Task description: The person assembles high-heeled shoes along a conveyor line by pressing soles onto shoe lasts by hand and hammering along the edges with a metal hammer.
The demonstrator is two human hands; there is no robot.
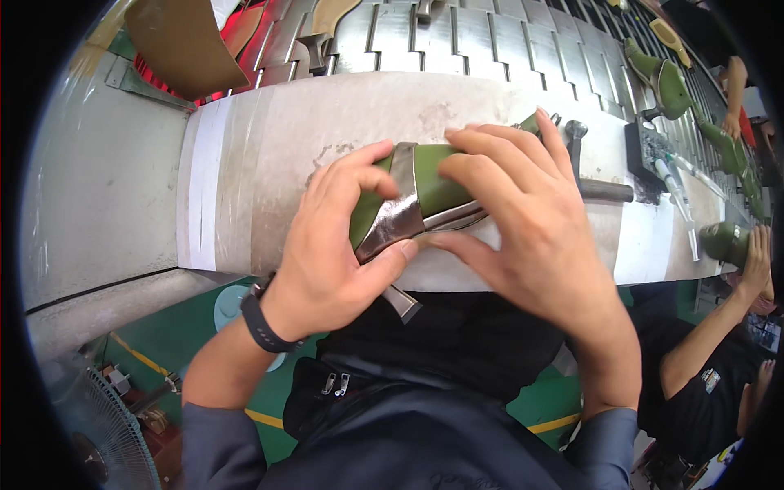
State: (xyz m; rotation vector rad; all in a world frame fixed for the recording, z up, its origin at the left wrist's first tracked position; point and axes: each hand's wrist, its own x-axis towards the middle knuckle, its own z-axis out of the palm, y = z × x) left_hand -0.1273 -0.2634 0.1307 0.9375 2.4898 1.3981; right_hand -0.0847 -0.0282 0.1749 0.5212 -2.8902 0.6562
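A shoe in progress lies across the bench in front of me: a shiny bronze leather upper (pixel 394 220) on a green shoe last (pixel 438 181). My left hand (pixel 327 237) grips its left part, with the thumb along the near lower edge and the fingers over the top. From the far side, my right hand (pixel 523 216) reaches over the last, its thumb at the near edge close to the left thumb. Below my left thumb, a dark heel (pixel 402 305) juts past the bench edge. Right of my right hand lies a metal hammer-like tool (pixel 575 140).
Beyond the pale bench top (pixel 286 114) runs a metal slat conveyor (pixel 457 41) with shoe parts. A black holder (pixel 647 151) with brushes sits at right, where a co-worker's hand (pixel 758 263) holds another green last (pixel 723 243). A fan (pixel 102 433) stands at lower left.
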